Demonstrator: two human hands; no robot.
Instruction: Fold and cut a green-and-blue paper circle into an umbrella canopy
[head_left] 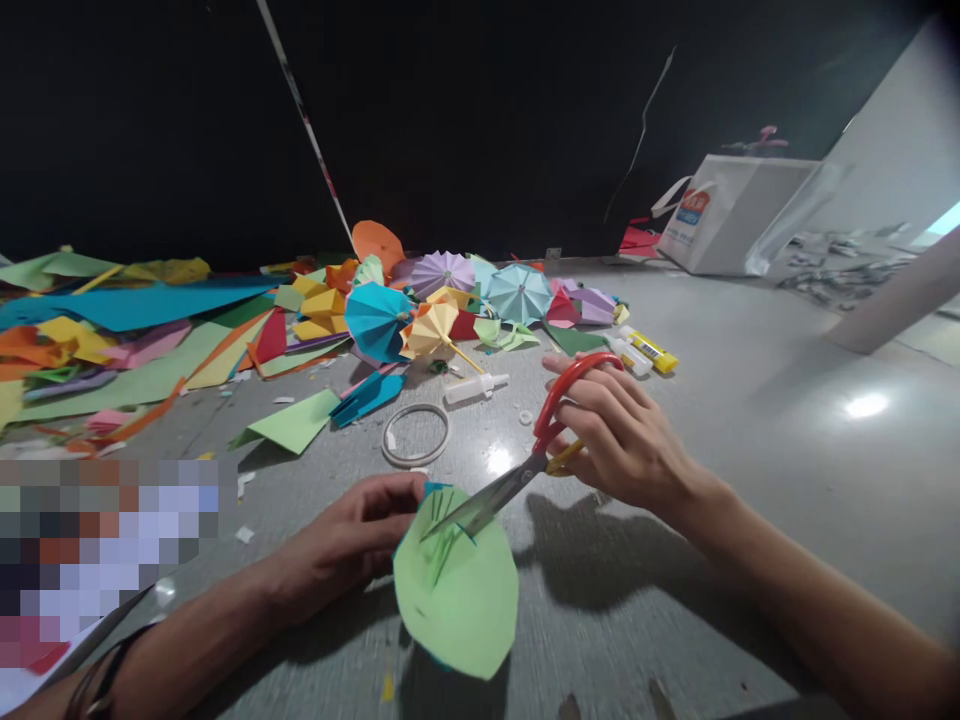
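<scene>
The left hand (345, 540) is closing narrowly on a leaf-shaped pale green paper piece (457, 610) with blue edging, pinching its upper edge; the right hand (622, 430) is gripping one pair of steel scissors (487, 497) with red and yellow loop handles, its blades lying across that paper just beside the left hand; ahead of the right hand, four folded paper parasols (379, 320) in blue, yellow, lilac and teal are sitting; one white plastic bottle (472, 389) and one pale round tape ring (416, 435) are lying nearer, between both hands and the parasols.
</scene>
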